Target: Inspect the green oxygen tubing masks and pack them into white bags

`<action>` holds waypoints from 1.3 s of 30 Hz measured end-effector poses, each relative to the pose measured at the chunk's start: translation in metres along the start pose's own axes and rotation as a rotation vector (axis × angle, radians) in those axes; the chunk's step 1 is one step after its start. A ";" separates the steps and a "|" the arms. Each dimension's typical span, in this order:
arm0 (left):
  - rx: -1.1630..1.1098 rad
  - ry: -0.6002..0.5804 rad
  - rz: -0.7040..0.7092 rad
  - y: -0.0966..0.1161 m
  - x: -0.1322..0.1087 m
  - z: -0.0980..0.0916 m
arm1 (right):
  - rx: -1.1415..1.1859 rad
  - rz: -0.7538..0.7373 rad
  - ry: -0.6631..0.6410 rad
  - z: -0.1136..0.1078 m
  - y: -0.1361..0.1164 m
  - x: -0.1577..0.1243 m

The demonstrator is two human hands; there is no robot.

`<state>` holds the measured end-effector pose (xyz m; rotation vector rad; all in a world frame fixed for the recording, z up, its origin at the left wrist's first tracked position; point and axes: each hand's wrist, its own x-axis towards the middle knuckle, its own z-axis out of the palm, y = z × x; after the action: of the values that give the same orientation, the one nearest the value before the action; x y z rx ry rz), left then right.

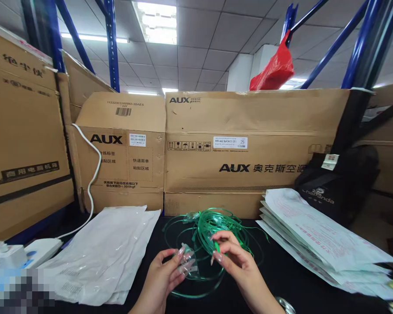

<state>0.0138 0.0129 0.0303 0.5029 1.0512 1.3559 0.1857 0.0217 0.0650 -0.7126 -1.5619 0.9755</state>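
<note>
Left hand point(166, 269): pinching clear plastic point(193, 269)
Right hand point(238, 258): pinching green piece point(217, 247)
Green coil point(209, 223): beyond your right hand, toward counter's point(277, 266) back edge

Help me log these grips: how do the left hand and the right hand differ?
The left hand holds clear plastic; the right hand pinches a green piece.
The right hand has a silvery band near its wrist; none shows on the left hand.
Both are ungloved, with thumb and fingers drawn together, by the green coil.
</note>
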 end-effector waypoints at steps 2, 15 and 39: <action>-0.001 -0.038 -0.007 -0.002 0.001 -0.001 | 0.099 -0.024 -0.190 0.006 -0.004 -0.007; -0.045 0.005 0.077 -0.001 0.002 0.002 | 0.143 0.206 -0.208 0.010 0.012 -0.002; -0.062 -0.319 0.014 -0.009 0.007 -0.006 | 0.434 0.529 -0.120 0.010 0.014 0.000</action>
<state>0.0132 0.0159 0.0177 0.6575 0.7437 1.2661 0.1747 0.0265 0.0524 -0.7788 -1.2124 1.7130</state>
